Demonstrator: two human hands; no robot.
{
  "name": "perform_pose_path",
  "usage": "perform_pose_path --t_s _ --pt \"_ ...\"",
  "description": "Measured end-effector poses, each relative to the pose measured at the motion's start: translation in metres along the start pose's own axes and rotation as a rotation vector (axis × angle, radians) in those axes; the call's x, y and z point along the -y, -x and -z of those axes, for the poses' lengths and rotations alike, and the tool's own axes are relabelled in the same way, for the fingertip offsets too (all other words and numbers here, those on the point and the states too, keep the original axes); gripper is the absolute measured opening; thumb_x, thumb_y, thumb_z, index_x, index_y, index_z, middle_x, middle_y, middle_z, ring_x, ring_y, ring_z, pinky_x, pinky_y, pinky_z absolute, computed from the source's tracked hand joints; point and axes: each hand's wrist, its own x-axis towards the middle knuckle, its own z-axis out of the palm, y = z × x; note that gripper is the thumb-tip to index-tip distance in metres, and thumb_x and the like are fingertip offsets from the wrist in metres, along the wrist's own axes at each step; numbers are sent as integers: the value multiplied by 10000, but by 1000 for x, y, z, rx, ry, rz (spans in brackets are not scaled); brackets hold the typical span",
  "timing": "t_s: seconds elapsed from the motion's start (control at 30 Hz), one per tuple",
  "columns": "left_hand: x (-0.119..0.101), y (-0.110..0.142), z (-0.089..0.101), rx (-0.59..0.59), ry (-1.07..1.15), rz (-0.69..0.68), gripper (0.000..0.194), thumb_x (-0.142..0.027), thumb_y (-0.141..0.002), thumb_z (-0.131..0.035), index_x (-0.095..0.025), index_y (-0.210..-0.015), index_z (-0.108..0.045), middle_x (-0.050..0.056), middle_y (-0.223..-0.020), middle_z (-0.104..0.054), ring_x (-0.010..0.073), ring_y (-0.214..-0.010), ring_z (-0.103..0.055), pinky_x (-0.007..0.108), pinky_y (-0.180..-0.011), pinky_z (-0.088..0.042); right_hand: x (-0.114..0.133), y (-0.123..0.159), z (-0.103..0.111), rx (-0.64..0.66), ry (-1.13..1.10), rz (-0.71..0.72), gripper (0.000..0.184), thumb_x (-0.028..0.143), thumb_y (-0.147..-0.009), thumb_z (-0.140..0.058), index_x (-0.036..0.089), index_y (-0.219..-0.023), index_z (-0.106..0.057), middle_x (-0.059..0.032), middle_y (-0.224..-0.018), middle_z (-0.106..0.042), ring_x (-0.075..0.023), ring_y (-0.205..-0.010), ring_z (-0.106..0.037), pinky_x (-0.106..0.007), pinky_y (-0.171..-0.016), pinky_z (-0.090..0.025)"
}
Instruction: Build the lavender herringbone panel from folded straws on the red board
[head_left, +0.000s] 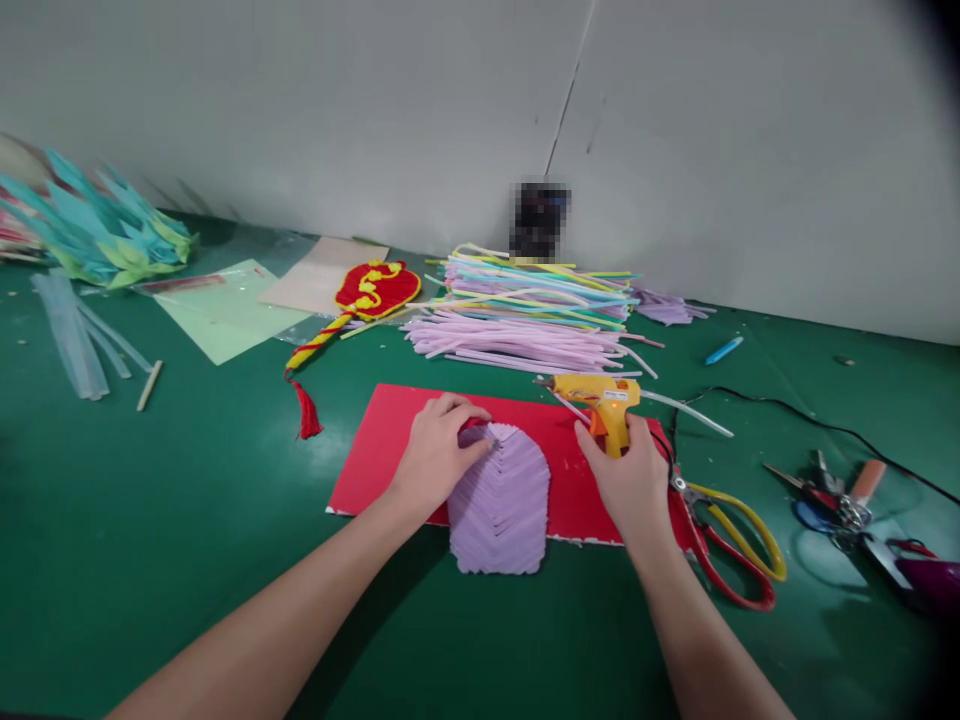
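Observation:
A lilac panel of pipe cleaners (501, 520), rounded at the top and laid in a chevron pattern, lies partly over a red board (379, 450). My left hand (439, 450) pinches its upper left edge, thumb on the front and fingers curled at the top rim. In my right hand (634, 478) is the handle of a yellow hot glue gun (596, 388), its nozzle pointing left above the board's top edge. A clear glue stick (690, 410) sticks out of the gun's back. Scissors (739, 545) with red and yellow handles lie at the board's right end.
Bundles of pastel pipe cleaners (525, 335) lie behind the board. A red and yellow fan with a tassel (379, 288) is to their left, near paper sheets (229, 315). Glue sticks (71, 335) lie far left. A black cord (795, 400), blue pen (724, 350) and keys (847, 510) occupy the right.

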Motion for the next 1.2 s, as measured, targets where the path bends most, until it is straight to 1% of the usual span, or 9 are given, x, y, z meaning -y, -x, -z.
perform_pose_path --t_s 0.07,0.17,0.23,0.43,0.83,1.0,1.1,1.2 --pt "-1 0 1 9 8 6 209 -231 -747 -637 -261 -953 -622 21 -1017 -571 223 -1016 -498 389 -893 -395 -2 0 -2 -16 2 35 562 621 -711 -504 153 -1019 -545 -100 -804 -627 -249 -689 -571 -335 -604 -419" --pt "-3 0 3 19 13 23 215 -219 -752 -632 -266 -961 -624 19 -1019 -574 220 -1024 -499 379 -891 -400 -5 1 -7 -30 5 112 572 594 -726 -506 133 -1064 -543 -142 -955 -621 -280 -865 -570 -362 -704 -436" --pt "-4 -1 3 16 13 28 196 -219 -760 -627 -261 -952 -631 18 -1010 -576 214 -1017 -502 371 -886 -402 -7 1 -9 -26 9 125 563 580 -729 -514 134 -1071 -546 -144 -1006 -611 -285 -930 -559 -370 -740 -441" --pt "-3 -1 0 -16 9 23 124 -231 -769 -628 -245 -892 -638 18 -981 -579 207 -999 -507 365 -883 -401 -10 0 -11 -20 17 147 555 566 -726 -530 131 -1069 -551 -139 -991 -619 -288 -918 -568 -382 -750 -450" --pt "-1 0 -2 -26 -12 1 109 -242 -778 -625 -245 -885 -642 21 -972 -575 205 -989 -510 370 -884 -400 -10 1 -11 -10 31 158 545 567 -730 -519 139 -1067 -547 -138 -996 -617 -287 -906 -567 -390 -746 -448" --pt "0 0 -3 -35 -28 -9 91 -238 -799 -599 -245 -876 -648 24 -969 -576 204 -979 -516 369 -876 -407 -10 0 -10 -6 29 169 531 563 -733 -518 140 -1053 -549 -135 -979 -618 -275 -865 -568 -385 -730 -447" --pt "1 0 -4 -44 -37 -18 90 -234 -796 -605 -244 -874 -649 21 -963 -580 200 -974 -516 364 -870 -406 -10 0 -9 10 33 166 513 561 -732 -521 145 -1031 -555 -122 -953 -617 -264 -839 -566 -370 -708 -447" --pt "1 -1 -4 -55 -33 -16 92 -241 -785 -620 -246 -872 -647 16 -955 -586 197 -970 -520 362 -868 -405 -10 0 -10 7 35 174 518 561 -730 -526 144 -1036 -554 -122 -960 -616 -263 -838 -563 -375 -724 -445"
